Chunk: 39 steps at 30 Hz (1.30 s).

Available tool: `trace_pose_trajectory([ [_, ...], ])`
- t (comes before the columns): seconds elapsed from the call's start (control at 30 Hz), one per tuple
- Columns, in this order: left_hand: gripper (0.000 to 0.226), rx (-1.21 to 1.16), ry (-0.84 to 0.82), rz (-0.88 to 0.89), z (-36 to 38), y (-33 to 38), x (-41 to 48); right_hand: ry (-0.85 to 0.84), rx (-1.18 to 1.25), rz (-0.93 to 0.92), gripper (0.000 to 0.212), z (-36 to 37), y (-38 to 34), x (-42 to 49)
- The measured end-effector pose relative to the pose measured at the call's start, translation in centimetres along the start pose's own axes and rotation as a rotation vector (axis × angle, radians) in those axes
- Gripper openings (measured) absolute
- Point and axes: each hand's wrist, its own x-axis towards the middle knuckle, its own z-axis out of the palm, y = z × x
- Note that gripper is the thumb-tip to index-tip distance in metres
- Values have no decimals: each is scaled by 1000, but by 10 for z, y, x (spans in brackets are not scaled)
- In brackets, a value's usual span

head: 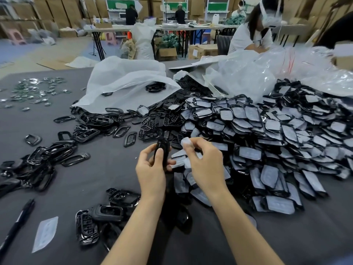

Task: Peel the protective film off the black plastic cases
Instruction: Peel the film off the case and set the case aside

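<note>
Case heap [267, 134] blocks right; bare cloth [107, 165] left passable.

On the table [114, 169] before me, a heap of cases [267, 140] lies right and scattered cases [47, 155] lie left, with a bag [124, 83] behind them, far. A pen [17, 224] and a film piece [45, 233] lie near left.

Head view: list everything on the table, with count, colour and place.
held case: one, black, centre
film piece: one, whitish, centre
filmed cases: many, black under grey film, heaped right
bare cases: many, black, scattered left
loose film: one, whitish, near left
pen: one, black, near-left edge
bags: several, white and clear, behind piles
metal parts: many, silvery, far left
table: one, dark grey, underneath
left hand: grips held case
right hand: pinches film piece
</note>
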Motion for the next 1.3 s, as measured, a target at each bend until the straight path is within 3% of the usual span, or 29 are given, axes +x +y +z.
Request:
trace_pose_trajectory([
  [0.13,8,10,20,41,-4,3,-9,63,206,39,18,-2,3,-10],
  [0.33,21,-31,73,-1,-7,13,-19,-77,570,148,9,-17,6,-14],
  [0.43,18,-48,68,8,-7,14,-20,-70,686,255,19,-22,7,-14],
  [0.53,20,-46,26,28,-7,15,-21,-36,786,365,31,-25,9,-12],
  [0.67,17,-7,-40,46,-3,16,-22,-31,889,413,28,-30,10,-11],
  [0.77,13,-83,-76,7,-1,20,-22,-23,891,400,31,-29,11,-10],
  [0.87,10,-80,-136,5,0,27,-26,-50,833,320,14,-28,11,-11],
  [1.0,20,32,-178,40,1,32,-30,-41,680,221,33,-22,10,-13],
  [1.3,36,178,-265,104,2,32,-34,-14,680,216,32,-22,8,-13],
])
